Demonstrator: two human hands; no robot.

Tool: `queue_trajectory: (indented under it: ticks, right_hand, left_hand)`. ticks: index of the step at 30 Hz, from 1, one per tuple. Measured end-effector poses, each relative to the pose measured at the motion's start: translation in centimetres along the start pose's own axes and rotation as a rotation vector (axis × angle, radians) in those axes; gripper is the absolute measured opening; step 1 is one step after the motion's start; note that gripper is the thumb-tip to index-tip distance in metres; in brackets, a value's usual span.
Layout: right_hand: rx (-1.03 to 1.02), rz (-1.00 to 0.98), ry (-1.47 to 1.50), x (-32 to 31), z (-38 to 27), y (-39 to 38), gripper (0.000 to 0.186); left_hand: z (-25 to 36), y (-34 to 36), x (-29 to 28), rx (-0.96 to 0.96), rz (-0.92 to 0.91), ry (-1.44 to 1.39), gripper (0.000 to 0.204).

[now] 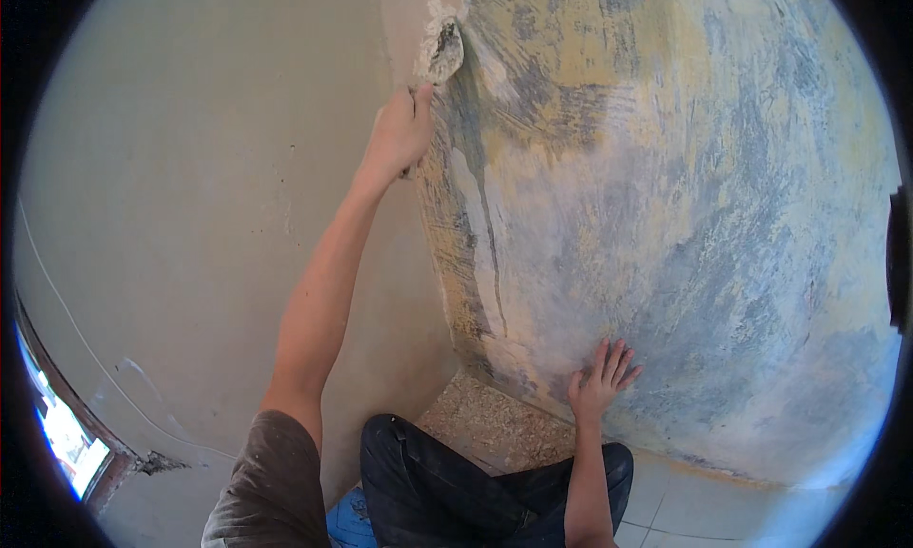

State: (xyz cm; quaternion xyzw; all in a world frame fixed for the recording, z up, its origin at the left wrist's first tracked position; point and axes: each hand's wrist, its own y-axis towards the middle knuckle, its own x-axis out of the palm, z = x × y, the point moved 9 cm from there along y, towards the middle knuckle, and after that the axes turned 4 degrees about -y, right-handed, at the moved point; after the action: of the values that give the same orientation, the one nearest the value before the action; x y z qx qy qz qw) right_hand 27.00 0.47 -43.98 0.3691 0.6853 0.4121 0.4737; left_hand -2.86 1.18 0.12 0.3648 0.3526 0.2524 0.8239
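You face a corner: left of it stands a smooth grey plastered wall (190,167), right of it a mottled blue-yellow scraped wall (685,186). Below lies a speckled floor (485,424); a bright window (62,434) sits far left.

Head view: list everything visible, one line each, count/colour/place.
putty knife: one, grey blade caked with pale plaster, high in the wall corner
mottled wall: one, patchy blue, grey and yellow, right of the corner
smooth wall: one, plain beige, left of the corner
floor: speckled tan patch at the corner, pale tiles to the right
window: one, bright, at the lower left edge
blue item: one, under the knees at the bottom, kind unclear
dark trousers: one pair, bottom centre
left hand: grip closed on the putty knife handle, arm raised
right hand: fingers spread, flat against the mottled wall low down
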Motion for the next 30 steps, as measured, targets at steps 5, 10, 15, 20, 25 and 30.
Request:
queue_trajectory:
  ticks: [5, 10, 15, 20, 25, 30]
  right_hand:
    - [-0.011, 0.010, 0.006, 0.2, -0.2, 0.1, 0.078]
    - [0.005, -0.004, 0.005, 0.4, -0.1, 0.0, 0.072]
    - [0.014, -0.005, 0.021, 0.2, 0.1, -0.1, 0.072]
    - [0.010, -0.002, 0.024, 0.2, -0.3, -0.1, 0.072]
    - [0.014, -0.022, 0.023, -0.3, -0.2, 0.4, 0.081]
    - [0.018, 0.001, 0.026, 0.1, -0.1, 0.3, 0.075]
  left_hand:
    - [-1.0, -2.2, 1.5, -0.035, -0.023, -0.078, 0.045]
    - [-1.7, -0.8, 1.8, -0.068, -0.042, -0.059, 0.044]
    - [0.8, 0.3, 1.8, -0.133, -0.160, 0.048, 0.048]
    - [1.5, 3.1, 1.5, -0.159, -0.211, -0.104, 0.040]
    - [2.6, 1.5, 1.3, -0.143, -0.169, -0.151, 0.041]
    - [0.1, 1.4, 2.7, -0.227, -0.200, -0.232, 0.050]
